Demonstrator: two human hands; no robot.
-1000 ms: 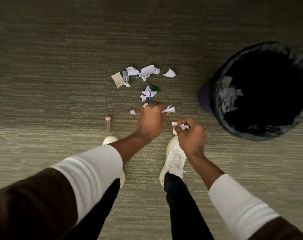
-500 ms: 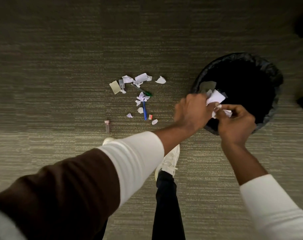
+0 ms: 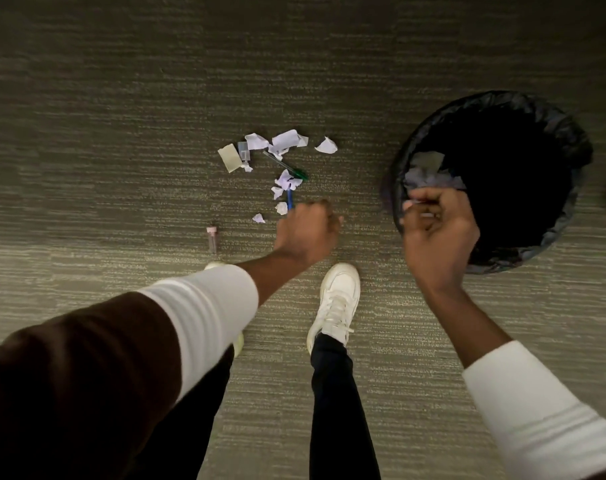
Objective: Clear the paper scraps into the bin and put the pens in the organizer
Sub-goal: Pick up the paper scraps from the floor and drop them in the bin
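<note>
White paper scraps (image 3: pixel 284 141) lie scattered on the carpet, with smaller ones (image 3: pixel 286 181) nearer me. Among them lie a green pen (image 3: pixel 289 167) and a blue pen (image 3: pixel 289 199). My left hand (image 3: pixel 305 232) is low over the carpet at the blue pen's near end, back up and fingers curled under, hiding whatever is beneath it. My right hand (image 3: pixel 436 230) hovers over the near-left rim of the black-lined bin (image 3: pixel 571 143), fingers closed on small white paper scraps (image 3: pixel 412 202), which are blurred. More scraps (image 3: pixel 429 168) lie inside the bin.
A tan note (image 3: pixel 229 158) and a small clear piece (image 3: pixel 243 150) lie left of the scraps. A small tube with a pink cap (image 3: pixel 212 239) lies further left, nearer me. My white shoes (image 3: pixel 336 299) stand on the carpet just below the hands. No organizer is in view.
Both hands carried scraps from the carpet to the bin. My left hand has since swung back left, down to the scraps by the blue pen; my right hand stays at the bin's rim.
</note>
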